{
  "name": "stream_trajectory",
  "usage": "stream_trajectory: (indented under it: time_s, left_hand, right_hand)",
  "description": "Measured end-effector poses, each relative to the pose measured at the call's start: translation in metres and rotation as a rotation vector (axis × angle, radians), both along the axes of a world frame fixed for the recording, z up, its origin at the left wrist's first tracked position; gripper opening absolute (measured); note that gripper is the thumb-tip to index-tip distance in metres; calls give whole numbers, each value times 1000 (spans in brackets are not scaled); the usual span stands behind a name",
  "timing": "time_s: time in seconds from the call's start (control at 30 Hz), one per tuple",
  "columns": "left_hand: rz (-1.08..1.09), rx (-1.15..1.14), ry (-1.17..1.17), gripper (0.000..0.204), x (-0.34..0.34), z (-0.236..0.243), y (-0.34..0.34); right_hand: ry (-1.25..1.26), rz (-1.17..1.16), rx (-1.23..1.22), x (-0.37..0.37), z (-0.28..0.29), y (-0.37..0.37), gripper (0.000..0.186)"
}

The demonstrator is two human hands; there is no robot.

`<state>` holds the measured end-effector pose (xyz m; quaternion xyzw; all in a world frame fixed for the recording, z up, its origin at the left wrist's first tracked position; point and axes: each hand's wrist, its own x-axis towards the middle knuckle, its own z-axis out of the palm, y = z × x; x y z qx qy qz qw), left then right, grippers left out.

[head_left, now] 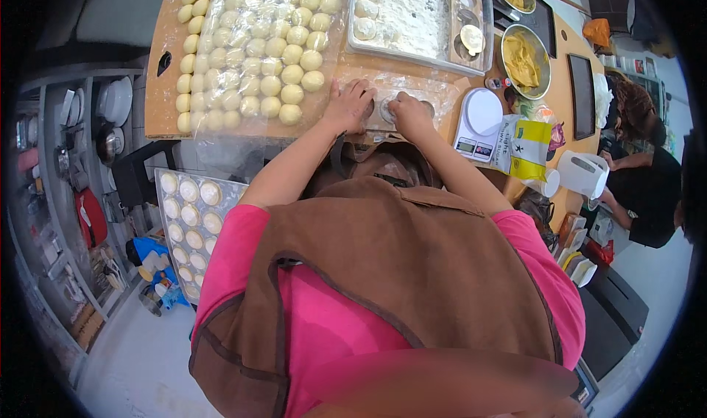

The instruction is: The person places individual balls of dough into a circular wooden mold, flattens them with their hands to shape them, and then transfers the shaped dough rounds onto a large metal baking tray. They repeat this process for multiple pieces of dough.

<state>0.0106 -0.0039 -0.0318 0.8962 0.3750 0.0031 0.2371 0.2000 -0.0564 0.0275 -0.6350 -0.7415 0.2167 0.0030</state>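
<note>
My left hand (351,107) lies with its fingers stretched out on the near edge of the table, against the left end of a flat floured board or sheet (434,94). Close beside it, my right hand (411,116) is closed, its fingers pressed at a small, round, whitish piece (387,110). What exactly the fingers hold is hidden. Just right of that hand a round hollow (428,109) shows. To the left, many yellow dough balls (292,94) sit in rows, partly under clear plastic film (221,72).
Beyond my hands stands a clear tray (420,66) of white flour. At right are a white kitchen scale (482,112), a metal bowl (546,68) of yellow filling and a yellow-and-white bag (526,149). A tray of round pieces (193,230) is at my left. Another person (644,175) is at far right.
</note>
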Motion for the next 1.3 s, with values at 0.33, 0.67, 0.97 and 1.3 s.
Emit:
stream_trajectory:
  time_s: [0.33,0.67,0.97,1.3]
  left_hand:
    - [-10,-77,34,91,3,16,2]
    - [-22,-78,97,84,1,25,1]
    - [-17,-49,60,84,2,19,2]
    - [12,29,-11,85,-1,-4,-1]
  right_hand:
    - [50,-25,96,4,-7,-7,13]
    - [199,-194,162,35,46,12,16]
    - [15,-42,17,15,11,-3,17]
    - [-37,9,26,2,0,-2,12]
